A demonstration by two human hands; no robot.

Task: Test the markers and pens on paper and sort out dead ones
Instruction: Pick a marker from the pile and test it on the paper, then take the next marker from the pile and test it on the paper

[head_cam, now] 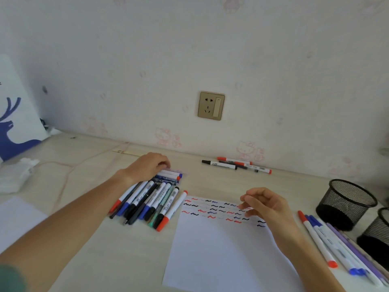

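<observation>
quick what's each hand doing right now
Left hand: fingers curled onto the far end of the marker pile; an actual grip cannot be told.
Right hand: loosely curled above the paper, holding nothing.

L arm comes in from the lower-left corner of the desk, bare forearm stretched diagonally toward the back edge. L hand (150, 165) palm down, wrist slightly bent, fingers curled downward at the tips; whether they pinch anything can't be told. R arm enters from the lower-right corner, forearm angled toward desk centre. R hand (266, 205) raised just above the surface, back of hand to the right, fingers (245, 204) loosely bent and pointing left, thumb near the forefinger, nothing held. Hands well apart.
</observation>
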